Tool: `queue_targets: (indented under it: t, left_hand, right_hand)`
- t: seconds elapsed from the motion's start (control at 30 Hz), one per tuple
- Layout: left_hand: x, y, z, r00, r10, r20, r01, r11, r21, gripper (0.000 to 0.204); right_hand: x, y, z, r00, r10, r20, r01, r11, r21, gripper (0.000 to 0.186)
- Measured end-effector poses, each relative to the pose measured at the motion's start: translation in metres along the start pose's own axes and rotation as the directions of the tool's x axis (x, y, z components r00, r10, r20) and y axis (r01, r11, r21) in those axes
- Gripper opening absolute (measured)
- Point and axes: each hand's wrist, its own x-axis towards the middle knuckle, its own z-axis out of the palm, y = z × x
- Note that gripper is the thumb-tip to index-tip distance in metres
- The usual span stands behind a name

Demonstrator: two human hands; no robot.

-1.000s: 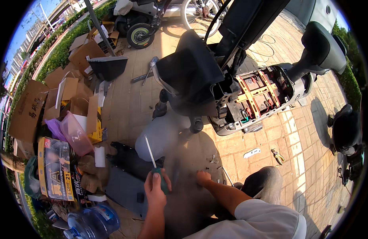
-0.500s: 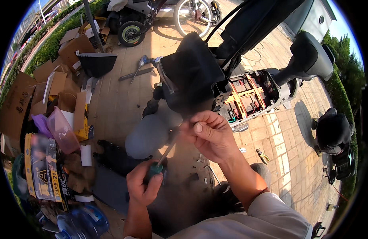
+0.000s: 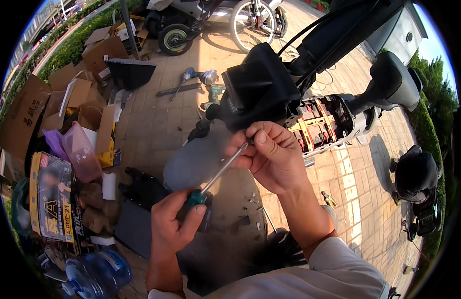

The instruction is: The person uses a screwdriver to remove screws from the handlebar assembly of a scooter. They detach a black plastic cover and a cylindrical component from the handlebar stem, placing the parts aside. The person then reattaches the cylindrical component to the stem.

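Observation:
My left hand (image 3: 171,222) is closed around the green handle of a screwdriver (image 3: 224,169). Its bare metal shaft slants up and away to the right. At the tip, my right hand (image 3: 279,162) pinches a small dark piece (image 3: 250,140) between thumb and fingers; its exact kind is too small to make out. The tip meets or nearly meets that piece. Just beyond the hands stands the black plastic front section (image 3: 260,87) of a scooter. Right of it, an open bay (image 3: 315,124) shows batteries under an orange frame.
Power drills (image 3: 193,74) lie on the paving beyond. Cardboard boxes (image 3: 26,117), a pink plastic bin (image 3: 82,152) and a large water bottle (image 3: 98,274) crowd the left side. Pliers (image 3: 329,199) and small loose parts lie on the ground to the right. A black scooter seat (image 3: 392,82) stands farther right.
The view has shifted slightly. My hands have moved a little apart, and more of the screwdriver shaft shows between them. The small dark piece is now visible in my right fingers.

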Motion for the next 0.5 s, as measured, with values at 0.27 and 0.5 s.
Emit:
queue_targets:
  t: [0.27, 0.5]
  left_hand:
    - [0.000, 0.005, -0.005, 1.000, 0.018, 0.025, -0.018, 1.000, 0.015, 0.022]
    - [-0.002, 0.007, 0.008, 0.987, 0.142, -0.081, -0.120, 0.966, 0.231, 0.024]
  right_hand:
    - [-0.002, -0.003, 0.005, 0.995, -0.101, 0.013, 0.101, 0.961, -0.256, 0.018]
    - [-0.002, -0.012, 0.000, 0.996, 0.023, -0.089, -0.040, 0.981, -0.191, 0.021]
